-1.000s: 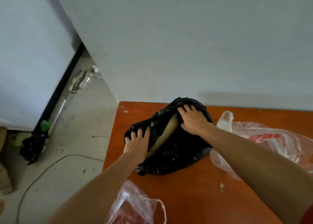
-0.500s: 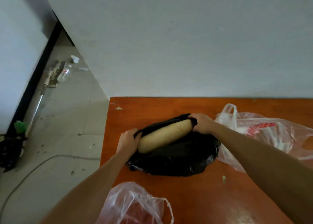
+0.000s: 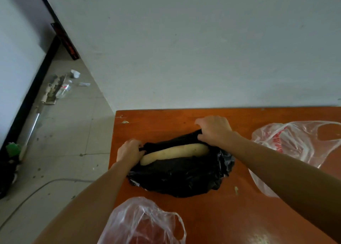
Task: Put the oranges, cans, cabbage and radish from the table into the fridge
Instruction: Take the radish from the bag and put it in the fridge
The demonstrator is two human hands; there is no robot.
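— Nearest on the table (image 3: 212,223), what sits at the front edge?

— A clear plastic bag (image 3: 140,223), crumpled and cut off by the bottom of the view. Something reddish shows through it, too blurred to name.

— And just beyond it?

— A black bag (image 3: 180,177) lies slumped on the orange wood with its mouth held apart. The radish (image 3: 175,152) rests inside, pale and lying flat.

— Which way does it run?

— Its long axis goes from near left to far right. The left end lies beside the left hand (image 3: 129,152). The right end slips under the bag's rim below the right wrist, so root and top cannot be told apart. Black plastic covers its underside.

— How do the hands hold?

— The left hand's fingers are curled tight round the rim at the left end. The right hand (image 3: 215,130) grips the far rim, fingers bent over the plastic.

— Anything to the right?

— A second clear bag with red print (image 3: 287,142), partly behind the right forearm, lying slack. Its contents cannot be made out.

— And farther off?

— Left of the table, a grey cable (image 3: 36,188) crosses the tiled floor (image 3: 73,133). Farther back a plastic bottle (image 3: 63,90) lies among small litter. A pale wall (image 3: 203,49) rises behind the table.
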